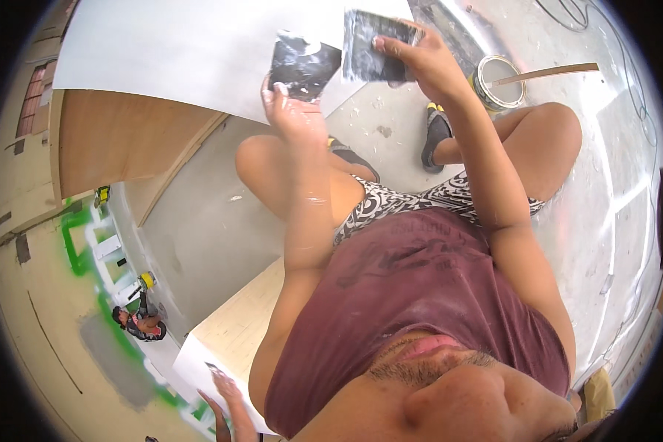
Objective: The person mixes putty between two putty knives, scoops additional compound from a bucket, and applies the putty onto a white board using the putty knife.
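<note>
My left hand (293, 112) is closed on the lower edge of a black putty spreader (302, 62), a flat square blade smeared with white paste. A second black putty spreader (376, 48), also streaked white, is gripped in my right hand (429, 59), its thumb pressed on the blade's face. The two blades are side by side, a small gap between them. Behind them lies a large white panel (169, 55), its near edge passing just beyond my left hand. White specks of paste stick to my left fingers.
A round can (481, 94) stands right of my right forearm, a wooden stick (560, 70) across its top. Cables (626, 66) trail along the right floor. Brown board (125, 140) shows below the white panel. Another person (144, 323) crouches far left; someone's hand (233, 401) reaches over a pale board.
</note>
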A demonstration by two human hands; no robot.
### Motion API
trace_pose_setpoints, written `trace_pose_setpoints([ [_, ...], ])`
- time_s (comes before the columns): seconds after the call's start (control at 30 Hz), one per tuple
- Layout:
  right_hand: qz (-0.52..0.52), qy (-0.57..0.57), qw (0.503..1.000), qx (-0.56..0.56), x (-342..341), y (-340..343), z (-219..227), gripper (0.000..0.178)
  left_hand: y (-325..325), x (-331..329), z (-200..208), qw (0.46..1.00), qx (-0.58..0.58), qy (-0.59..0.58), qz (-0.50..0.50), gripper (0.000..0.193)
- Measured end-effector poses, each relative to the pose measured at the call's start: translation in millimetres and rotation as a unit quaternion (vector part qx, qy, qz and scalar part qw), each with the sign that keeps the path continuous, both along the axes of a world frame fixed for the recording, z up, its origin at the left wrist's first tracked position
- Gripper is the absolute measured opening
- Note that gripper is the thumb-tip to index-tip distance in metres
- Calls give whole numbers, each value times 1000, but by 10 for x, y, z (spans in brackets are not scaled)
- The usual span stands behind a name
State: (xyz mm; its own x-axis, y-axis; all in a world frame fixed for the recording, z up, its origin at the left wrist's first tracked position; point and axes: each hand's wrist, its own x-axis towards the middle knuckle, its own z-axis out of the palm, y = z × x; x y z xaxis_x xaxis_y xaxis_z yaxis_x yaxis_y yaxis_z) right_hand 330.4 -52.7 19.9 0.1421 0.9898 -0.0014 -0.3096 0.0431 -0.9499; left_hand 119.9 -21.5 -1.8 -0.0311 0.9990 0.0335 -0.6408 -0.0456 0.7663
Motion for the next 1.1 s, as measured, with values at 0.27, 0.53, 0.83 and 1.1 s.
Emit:
trace_pose_setpoints([
  [0.27, -79, 9, 995, -60, -166, -328, 95, 42, -331, 299, 235, 988, 73, 128, -55, 35],
  [0.53, -84, 242, 967, 14, 781, 392, -485, 18, -239, -75, 234, 915, 69, 397, -5, 29],
  [0.83, -251, 385, 869, -184, 1283, 994, -3091, 26, 654, -147, 583, 986, 88, 138, 34, 32],
  [1.1, -275, 332, 842, -324, 894, 1287, -4142, 27, 698, 69, 176, 964, -164, 180, 107, 25],
])
